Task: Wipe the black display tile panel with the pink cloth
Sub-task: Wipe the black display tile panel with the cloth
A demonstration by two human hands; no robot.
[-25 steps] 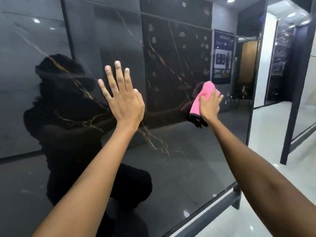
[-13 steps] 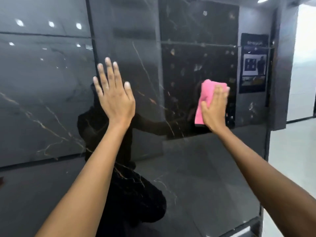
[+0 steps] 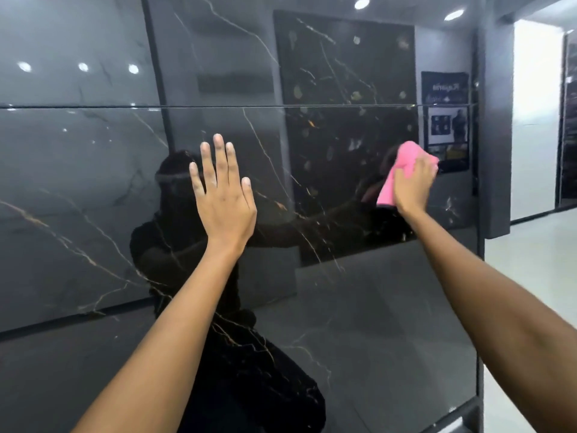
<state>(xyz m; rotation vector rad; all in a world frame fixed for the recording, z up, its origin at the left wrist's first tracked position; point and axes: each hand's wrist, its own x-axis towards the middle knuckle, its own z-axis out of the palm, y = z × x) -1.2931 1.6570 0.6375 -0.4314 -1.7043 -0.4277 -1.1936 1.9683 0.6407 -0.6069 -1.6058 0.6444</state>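
Note:
The glossy black tile panel (image 3: 359, 307) with thin gold veins fills the view and mirrors the room and the person. My left hand (image 3: 223, 198) lies flat on it near the middle, fingers straight and pointing up. Toward the panel's right edge my right hand (image 3: 413, 185) presses the folded pink cloth (image 3: 395, 170) against the tile, fingers spread over the cloth. The cloth's lower right part is hidden under that hand.
A horizontal joint (image 3: 218, 106) crosses the panel above both hands. The panel's right edge (image 3: 479, 214) runs vertically, with a grey frame foot (image 3: 465, 417) at the bottom. A pale tiled floor (image 3: 530, 245) and a white wall lie to the right.
The view has swung left and upward. My right hand and the cloth have stayed near the panel's right edge, sliding slightly up. My left hand has stayed flat on the tile.

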